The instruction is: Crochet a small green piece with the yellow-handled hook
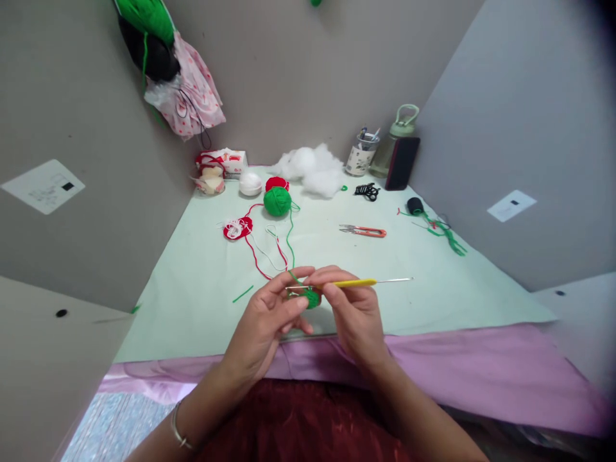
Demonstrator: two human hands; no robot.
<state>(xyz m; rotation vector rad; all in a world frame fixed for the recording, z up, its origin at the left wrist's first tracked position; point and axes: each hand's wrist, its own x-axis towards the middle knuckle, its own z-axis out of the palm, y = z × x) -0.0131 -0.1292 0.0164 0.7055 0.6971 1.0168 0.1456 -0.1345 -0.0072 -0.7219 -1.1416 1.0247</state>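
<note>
My left hand (272, 311) pinches a small green crochet piece (312, 298) between thumb and fingers, close to the table's front edge. Green yarn runs from this piece over the left fingers and back to a green yarn ball (277, 201). In my right hand (353, 308) is a crochet hook with a yellow handle (359, 283), held nearly level. Its thin metal tip lies at the green piece, while the other metal end points right. Fingers partly cover the stitches.
Behind the hands lie a red piece with white yarn (238, 228), a white ball (250, 184) and white stuffing (315, 168). Orange thread snips (364, 231), a black claw clip (367, 191), a phone (403, 164), a bottle (385, 151) and a pen cup (362, 156) stand or lie right.
</note>
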